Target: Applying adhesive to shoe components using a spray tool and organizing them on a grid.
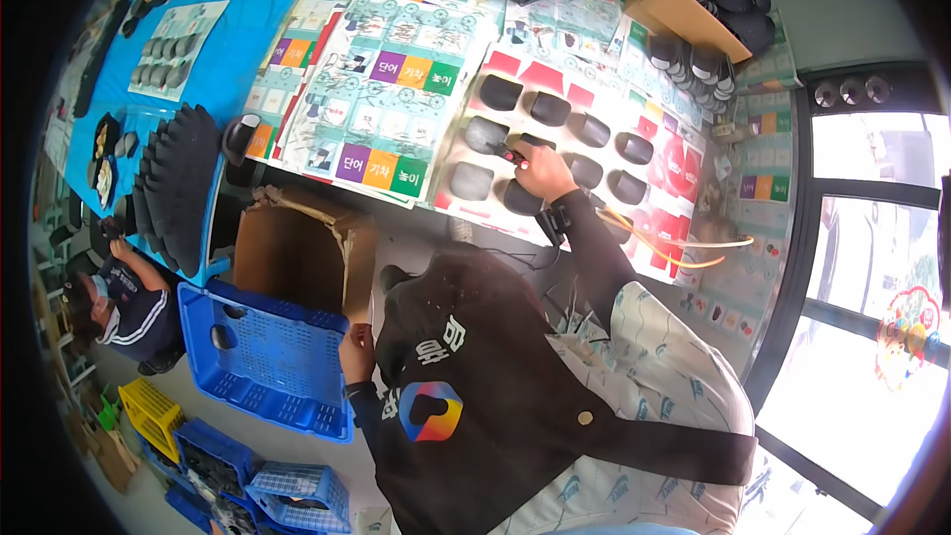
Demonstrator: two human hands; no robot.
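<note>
My right hand (543, 173) is closed around a small dark hand tool (513, 156) with pinkish-red parts, over the printed sheets (436, 149) on the table. Its tip is close to a greyish rounded pad (485, 136); a paler grey pad (471, 180) lies just nearer to me. Several black rounded pads (591, 130) sit in rows around my hand. Yellow and orange hoses (684, 253) run beside my right wrist. My left hand (357, 352) hangs low with fingers curled, by the blue crate's (347, 406) right edge; nothing shows in it.
An open cardboard box (297, 258) stands below the table edge. Stacked dark sole-shaped pieces (178, 188) lie on the blue-covered table (233, 40). Another carton (684, 10) holds dark pieces at the far right. A person (129, 302) is at the left; yellow (151, 414) and blue crates stand below.
</note>
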